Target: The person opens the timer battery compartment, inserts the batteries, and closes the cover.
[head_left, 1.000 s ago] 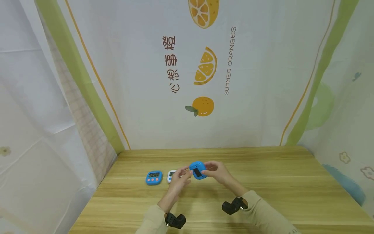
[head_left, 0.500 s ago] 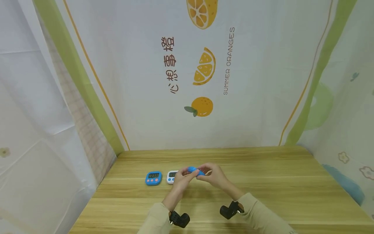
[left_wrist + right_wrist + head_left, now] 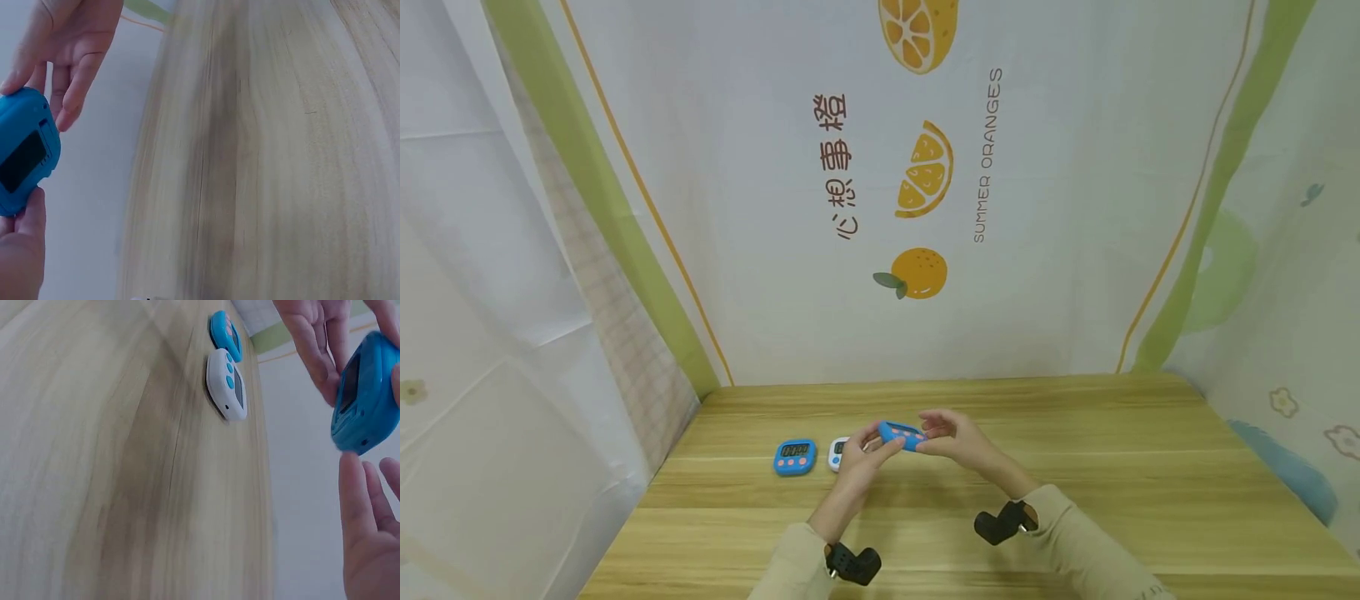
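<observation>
My left hand (image 3: 859, 465) pinches a blue digital timer (image 3: 901, 434) above the table, thumb on its near side. Its display and pink buttons tilt upward in the head view. The left wrist view shows its back with a dark rectangular panel (image 3: 24, 161). At the right end of this timer is my right hand (image 3: 962, 443), its thumb touching the edge and its other fingers loose and apart from it. A white timer (image 3: 837, 455) with blue buttons lies by my left hand, which partly hides it. To its left lies another blue timer (image 3: 795, 457).
The wooden table (image 3: 1075, 483) reaches back to a printed cloth (image 3: 1045, 208) with orange pictures. More cloth hangs at both sides. Each wrist wears a black camera, such as the right wrist's camera (image 3: 1000, 523).
The held timer has turned from showing its back to showing its display and buttons. My right fingers have come away from it, leaving the thumb at its edge.
</observation>
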`<act>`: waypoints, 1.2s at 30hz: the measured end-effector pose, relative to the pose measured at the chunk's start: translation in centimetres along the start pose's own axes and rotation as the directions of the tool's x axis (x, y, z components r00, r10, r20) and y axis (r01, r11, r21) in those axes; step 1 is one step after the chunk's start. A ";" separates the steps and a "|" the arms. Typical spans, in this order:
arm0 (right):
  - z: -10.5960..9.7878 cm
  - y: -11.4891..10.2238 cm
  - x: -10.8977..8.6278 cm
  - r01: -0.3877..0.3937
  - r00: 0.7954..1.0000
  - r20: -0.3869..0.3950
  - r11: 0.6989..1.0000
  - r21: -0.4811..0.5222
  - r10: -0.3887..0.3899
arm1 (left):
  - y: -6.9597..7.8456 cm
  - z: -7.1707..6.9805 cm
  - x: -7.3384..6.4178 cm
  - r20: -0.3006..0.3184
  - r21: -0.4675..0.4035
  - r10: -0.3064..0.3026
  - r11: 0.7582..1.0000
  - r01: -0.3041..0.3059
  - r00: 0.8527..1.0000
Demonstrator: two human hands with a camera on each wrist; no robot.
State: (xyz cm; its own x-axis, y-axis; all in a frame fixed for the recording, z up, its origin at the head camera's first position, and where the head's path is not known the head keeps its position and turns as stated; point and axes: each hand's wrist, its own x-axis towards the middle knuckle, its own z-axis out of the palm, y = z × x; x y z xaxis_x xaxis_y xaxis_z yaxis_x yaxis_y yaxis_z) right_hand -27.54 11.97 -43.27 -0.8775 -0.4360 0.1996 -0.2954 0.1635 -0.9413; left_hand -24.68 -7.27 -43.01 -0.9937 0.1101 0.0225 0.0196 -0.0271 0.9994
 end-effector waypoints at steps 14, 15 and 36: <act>-0.8 0.8 -0.4 -0.102 0.987 0.143 0.977 0.185 0.076 | -0.7 -0.3 0.3 0.154 0.010 0.086 0.996 -0.089 0.984; -0.8 1.0 -0.3 -0.093 0.988 0.138 0.981 0.168 0.070 | -0.9 -0.3 0.5 0.154 0.042 0.085 0.995 -0.092 0.984; 0.8 6.0 0.8 -0.119 0.991 -0.068 0.993 -0.024 0.117 | -5.0 2.3 2.4 -0.064 0.188 0.015 0.982 -0.003 0.998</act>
State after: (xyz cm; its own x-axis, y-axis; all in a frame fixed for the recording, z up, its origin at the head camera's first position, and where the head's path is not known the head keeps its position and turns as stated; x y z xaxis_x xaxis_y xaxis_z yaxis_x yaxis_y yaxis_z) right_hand -29.68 11.89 -49.01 -0.9298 -0.3523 0.1062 -0.1978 0.2352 -0.9516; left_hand -26.95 -4.62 -47.94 -0.9983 0.0460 0.0363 0.0432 0.1596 0.9862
